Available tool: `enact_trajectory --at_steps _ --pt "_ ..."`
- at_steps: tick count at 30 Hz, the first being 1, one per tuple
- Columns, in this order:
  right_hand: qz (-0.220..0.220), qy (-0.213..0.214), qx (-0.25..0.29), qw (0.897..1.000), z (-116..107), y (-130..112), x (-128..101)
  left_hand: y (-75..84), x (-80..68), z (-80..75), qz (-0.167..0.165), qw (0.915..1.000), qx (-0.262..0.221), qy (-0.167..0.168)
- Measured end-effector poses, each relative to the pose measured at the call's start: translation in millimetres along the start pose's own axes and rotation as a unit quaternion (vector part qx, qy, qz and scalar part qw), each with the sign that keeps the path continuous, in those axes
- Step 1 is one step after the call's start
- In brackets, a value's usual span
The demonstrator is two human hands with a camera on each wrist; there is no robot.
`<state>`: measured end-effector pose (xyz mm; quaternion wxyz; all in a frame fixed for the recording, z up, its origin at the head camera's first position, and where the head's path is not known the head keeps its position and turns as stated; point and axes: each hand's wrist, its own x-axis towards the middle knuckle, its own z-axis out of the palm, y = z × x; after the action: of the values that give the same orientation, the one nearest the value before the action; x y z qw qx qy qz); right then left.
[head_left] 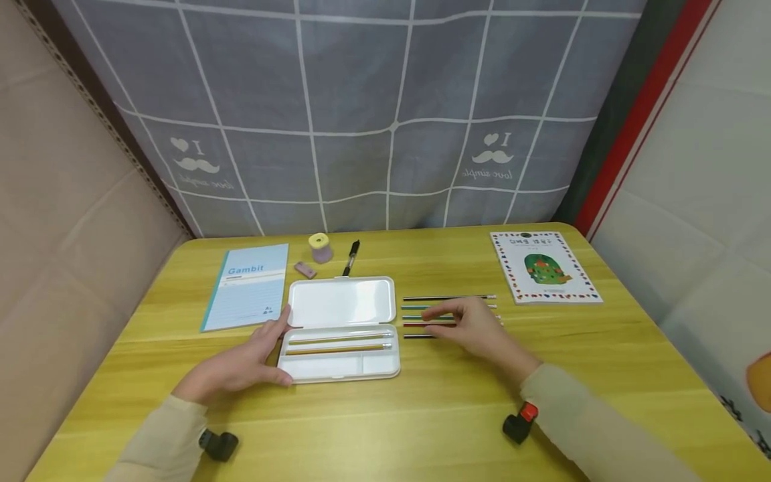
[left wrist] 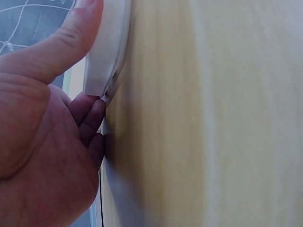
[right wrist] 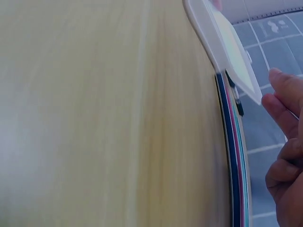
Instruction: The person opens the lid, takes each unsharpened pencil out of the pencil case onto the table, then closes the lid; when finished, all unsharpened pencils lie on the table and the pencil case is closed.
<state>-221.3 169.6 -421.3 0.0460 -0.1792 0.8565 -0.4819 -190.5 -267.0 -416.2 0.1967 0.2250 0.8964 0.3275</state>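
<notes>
A white pencil case (head_left: 340,302) lies open in the middle of the yellow table (head_left: 421,415), with two pencils (head_left: 337,348) in its lower tray. My left hand (head_left: 241,365) holds the case's left end, thumb on the rim and fingers round the near corner. The left wrist view shows that left hand (left wrist: 47,132) with its thumb pressed on the white case (left wrist: 106,47). Right of the case lies a row of several coloured pencils (head_left: 448,297). My right hand (head_left: 476,328) hangs over them with relaxed fingers, holding nothing. In the right wrist view, the right hand (right wrist: 286,156) is beside the pencils (right wrist: 234,156) and the case (right wrist: 227,52).
A blue Gambit notebook (head_left: 247,284) lies left of the case. Behind the case are a pink eraser (head_left: 305,270), a small yellow-topped lilac pot (head_left: 320,248) and a black pen (head_left: 351,258). A picture book (head_left: 544,266) sits at the back right. Grey checked cloth (head_left: 391,114) hangs behind the table.
</notes>
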Motion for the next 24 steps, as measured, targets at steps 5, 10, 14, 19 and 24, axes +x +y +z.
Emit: enact_trajectory --at_steps 5,10,14,19,24 --pt "-0.031 -0.008 -0.008 0.999 24 -10 8 0.4 -1.1 -2.2 -0.007 1.0000 0.003 0.000" --pt "-0.049 -0.043 -0.028 0.997 46 -20 14 2.5 -1.1 -2.8 -0.006 1.0000 0.002 -0.004" --pt "-0.043 -0.060 -0.070 0.995 58 -27 18 3.9 -1.3 -2.0 -0.010 0.9999 -0.004 -0.007" --pt "-0.056 -0.048 -0.158 0.985 68 -31 24 0.7 -0.9 -0.6 -0.017 0.9998 -0.009 -0.006" --pt "-0.050 -0.039 -0.205 0.977 74 -37 25 -1.4 0.5 0.8 -0.009 0.9999 -0.007 -0.003"
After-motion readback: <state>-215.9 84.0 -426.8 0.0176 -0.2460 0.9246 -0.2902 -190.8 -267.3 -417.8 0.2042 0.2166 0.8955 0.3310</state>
